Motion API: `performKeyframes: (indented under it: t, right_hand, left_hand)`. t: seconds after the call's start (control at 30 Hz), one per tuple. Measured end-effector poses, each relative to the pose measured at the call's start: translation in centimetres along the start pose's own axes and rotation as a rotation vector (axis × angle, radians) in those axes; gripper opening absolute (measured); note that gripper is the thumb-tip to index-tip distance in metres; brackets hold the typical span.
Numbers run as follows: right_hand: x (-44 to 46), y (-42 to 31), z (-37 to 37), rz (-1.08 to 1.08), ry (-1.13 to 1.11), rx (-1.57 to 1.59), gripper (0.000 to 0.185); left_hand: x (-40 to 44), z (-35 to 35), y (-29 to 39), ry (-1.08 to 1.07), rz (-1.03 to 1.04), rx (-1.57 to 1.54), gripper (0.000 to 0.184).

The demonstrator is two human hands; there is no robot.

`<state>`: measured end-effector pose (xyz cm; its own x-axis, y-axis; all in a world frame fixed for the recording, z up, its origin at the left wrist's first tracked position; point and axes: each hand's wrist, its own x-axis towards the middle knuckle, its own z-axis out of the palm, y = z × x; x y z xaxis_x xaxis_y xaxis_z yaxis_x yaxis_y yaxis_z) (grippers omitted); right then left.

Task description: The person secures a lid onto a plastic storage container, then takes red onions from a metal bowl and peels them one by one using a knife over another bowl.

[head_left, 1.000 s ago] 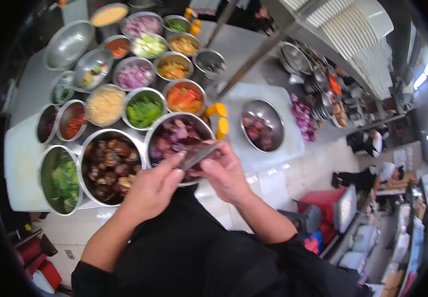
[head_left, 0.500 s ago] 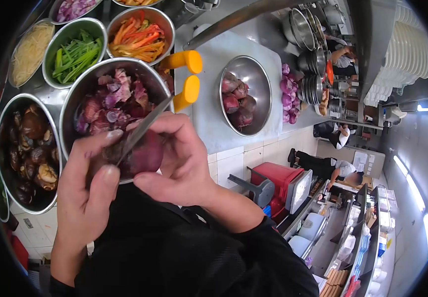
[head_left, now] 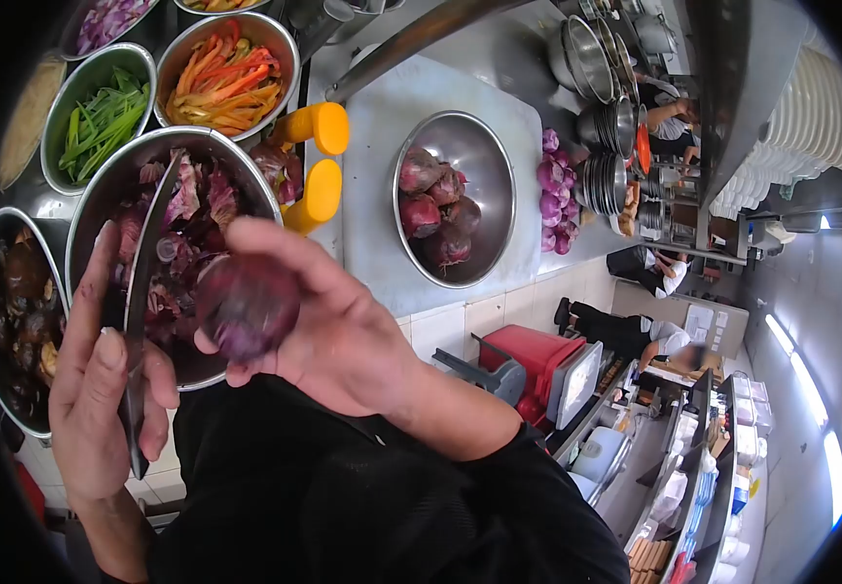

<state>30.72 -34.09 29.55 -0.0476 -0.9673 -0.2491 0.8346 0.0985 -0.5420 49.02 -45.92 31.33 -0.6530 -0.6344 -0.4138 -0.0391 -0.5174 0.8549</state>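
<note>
My left hand (head_left: 100, 389) grips a knife (head_left: 139, 292), its blade pointing up and away over a steel bowl (head_left: 75, 234) of red onion skins and scraps (head_left: 185, 200). In my right hand (head_left: 348, 336) is a red onion (head_left: 248, 307), slightly blurred, held by the fingers above the bowl's near right side. The knife and onion are apart. To the right, a wide steel bowl (head_left: 499, 185) with several whole red onions (head_left: 440, 209) stands on a white cutting board (head_left: 372, 263).
Bowls of pepper strips (head_left: 226, 83), green strips (head_left: 105, 122) and mushrooms (head_left: 27, 282) surround the scrap bowl. Two yellow-capped containers (head_left: 314, 195) stand beside it. Peeled purple onions (head_left: 555, 195) lie beyond the board. A red bin (head_left: 528, 360) and co-workers (head_left: 659, 336) are farther right.
My hands have separated: the left with the knife moved left, off the onion, and the blade now points upward. The right shifted left with the onion over the scrap bowl. The view shifted slightly.
</note>
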Motion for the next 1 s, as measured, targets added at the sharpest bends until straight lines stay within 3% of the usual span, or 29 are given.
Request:
performKeyframes:
  t: [0.13, 0.23, 0.3, 0.43, 0.47, 0.57, 0.7, 0.8, 1.0]
  right_hand:
    - [0.2, -0.5, 0.1, 0.104, 0.112, 0.225, 0.061]
    - [0.5, -0.8, 0.9, 0.043, 0.158, 0.014, 0.051]
    - [0.7, -1.2, 1.1, -0.022, 0.066, -0.093, 0.049]
    - [0.6, -1.5, 2.6, -0.25, 0.056, -0.373, 0.059]
    - [0.8, -1.8, 2.7, -0.301, 0.06, -0.436, 0.061]
    - [0.7, -2.4, 2.7, -0.223, -0.021, -0.396, 0.064]
    - [0.1, -1.6, 4.1, -0.158, 0.091, -0.32, 0.061]
    - [0.3, 0.0, 3.7, -0.222, 0.105, -0.407, 0.061]
    - [0.4, 1.4, 3.8, -0.265, 0.1, -0.46, 0.065]
  left_hand:
    - [-0.3, 0.4, -0.6, 0.014, 0.024, -0.044, 0.066]
    - [-1.1, -0.3, 0.4, -0.037, 0.038, 0.071, 0.062]
    - [-1.8, -0.6, 1.4, -0.12, 0.041, 0.104, 0.061]
    - [-3.7, -1.0, 4.3, -0.302, 0.007, 0.301, 0.057]
    - [-4.0, -1.2, 4.6, -0.306, 0.085, 0.415, 0.057]
    - [-4.8, -1.4, 4.9, -0.295, 0.212, 0.682, 0.055]
    - [-4.7, -2.0, 4.6, -0.247, 0.289, 0.829, 0.052]
    - [-4.4, -2.1, 5.0, -0.262, 0.215, 0.867, 0.051]
    - [-3.5, -2.1, 4.8, -0.261, 0.267, 0.889, 0.047]
